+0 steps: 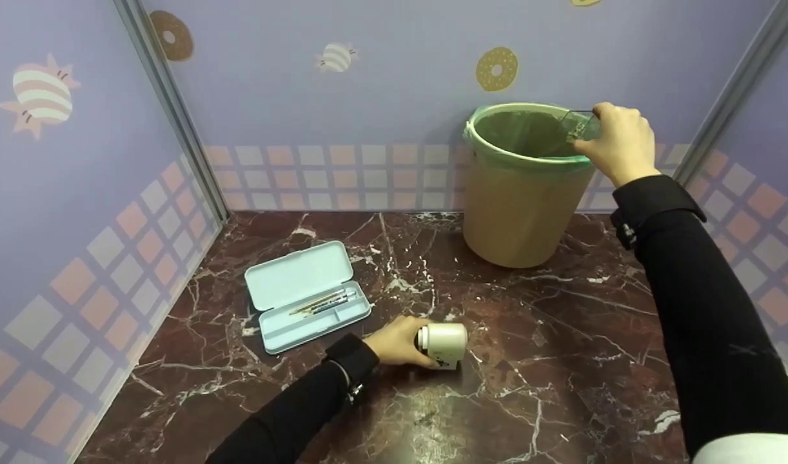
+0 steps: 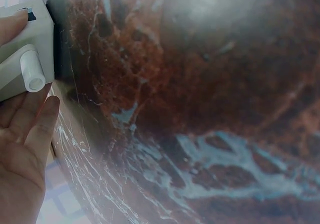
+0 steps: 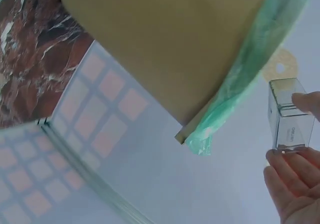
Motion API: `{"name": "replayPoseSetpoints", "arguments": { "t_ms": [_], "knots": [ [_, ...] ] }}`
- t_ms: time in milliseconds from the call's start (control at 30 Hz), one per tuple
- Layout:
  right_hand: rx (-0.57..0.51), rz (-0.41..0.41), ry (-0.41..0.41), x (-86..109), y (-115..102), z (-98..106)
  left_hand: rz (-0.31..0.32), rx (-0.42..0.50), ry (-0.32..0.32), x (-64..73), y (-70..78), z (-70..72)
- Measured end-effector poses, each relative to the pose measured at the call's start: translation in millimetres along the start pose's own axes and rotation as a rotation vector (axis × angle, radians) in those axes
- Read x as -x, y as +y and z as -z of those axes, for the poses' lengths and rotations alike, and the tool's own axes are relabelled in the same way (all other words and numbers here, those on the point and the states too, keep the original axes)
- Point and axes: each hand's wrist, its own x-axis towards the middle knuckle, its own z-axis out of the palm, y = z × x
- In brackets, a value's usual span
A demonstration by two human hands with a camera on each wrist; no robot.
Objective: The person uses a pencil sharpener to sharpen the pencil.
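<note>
My left hand (image 1: 400, 341) grips a white crank pencil sharpener (image 1: 447, 345) low at the table's middle. Its crank knob (image 2: 34, 77) sticks out in the left wrist view, with the thumb on one side of the body and fingers beneath. At the right, my raised right hand (image 1: 625, 140) pinches a small clear plastic shavings drawer (image 3: 292, 119) between thumb and fingertips. In the head view that drawer overlaps the mouth of a tan trash bin (image 1: 520, 212). A green bag (image 3: 240, 79) lines the bin and folds over its rim.
An open light-blue pencil case (image 1: 298, 270) lies left of the sharpener, several pencils (image 1: 323, 303) in its tray. Patterned walls (image 1: 394, 77) enclose the dark red marble table (image 1: 394, 412) at the back and both sides. The bin stands near the back wall.
</note>
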Motion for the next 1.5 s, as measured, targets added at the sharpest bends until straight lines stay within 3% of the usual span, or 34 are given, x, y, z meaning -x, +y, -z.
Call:
{"name": "replayPoseSetpoints", "arguments": {
  "t_ms": [600, 900, 1233, 1500],
  "knots": [
    [0.493, 0.572, 0.170, -10.9, -17, -26, -0.001, 0.020, -0.008, -1.0, 1.5, -0.7],
    [0.621, 0.818, 0.273, -15.7, -18, -38, 0.000, 0.032, -0.010, -0.9, 0.5, -1.8],
    [0.714, 1.005, 0.319, -18.5, -17, -44, 0.005, 0.021, -0.013, -0.3, 0.6, -0.9],
    [0.728, 1.039, 0.317, -17.8, -16, -45, 0.008, 0.027, -0.014, 0.4, 0.0, -0.1]
  ]
}}
